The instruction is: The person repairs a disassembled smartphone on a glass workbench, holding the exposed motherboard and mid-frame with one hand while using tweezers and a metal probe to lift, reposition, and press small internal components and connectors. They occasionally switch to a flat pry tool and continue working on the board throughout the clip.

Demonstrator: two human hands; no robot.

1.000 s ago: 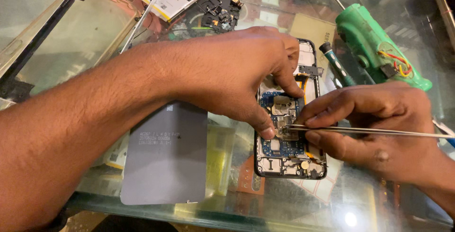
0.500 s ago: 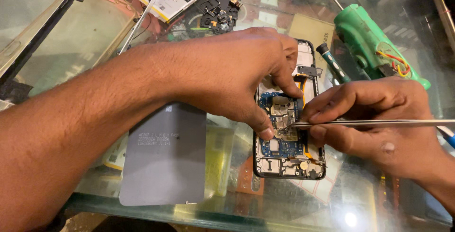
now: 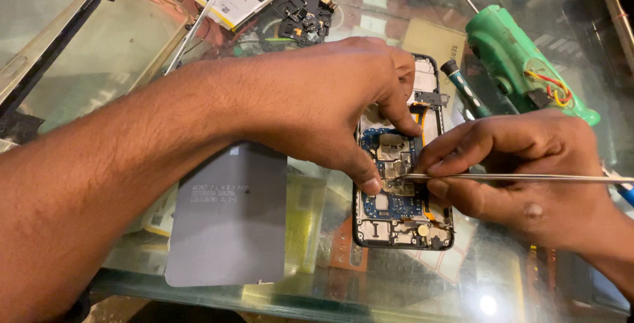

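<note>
An opened phone (image 3: 403, 164) lies on the glass counter (image 3: 99, 52), long axis running 12 to 6 o'clock. The left hand (image 3: 330, 98), fingers curled, presses down on its blue board from 10 o'clock. The right hand (image 3: 522, 164) pinches closed on thin metal tweezers (image 3: 515, 178), which enter from 3 o'clock with their tip on the board just beside the left fingertip.

Opened phones: one (image 3: 403, 197), back removed, blue circuit board showing, at the centre
Hands: two, left hand (image 3: 330, 105) and right hand (image 3: 522, 171)
Metal tweezers: one (image 3: 515, 178), at 3 o'clock of the phone
Grey flat panels: one (image 3: 228, 214), at 9 o'clock
Green tools: one (image 3: 522, 65), at 1 o'clock
Screwdrivers: one (image 3: 465, 88), beside the green tool
Black frames: one (image 3: 92, 12), at 10 o'clock
Loose black parts: one (image 3: 304, 12), at 11 o'clock
</note>
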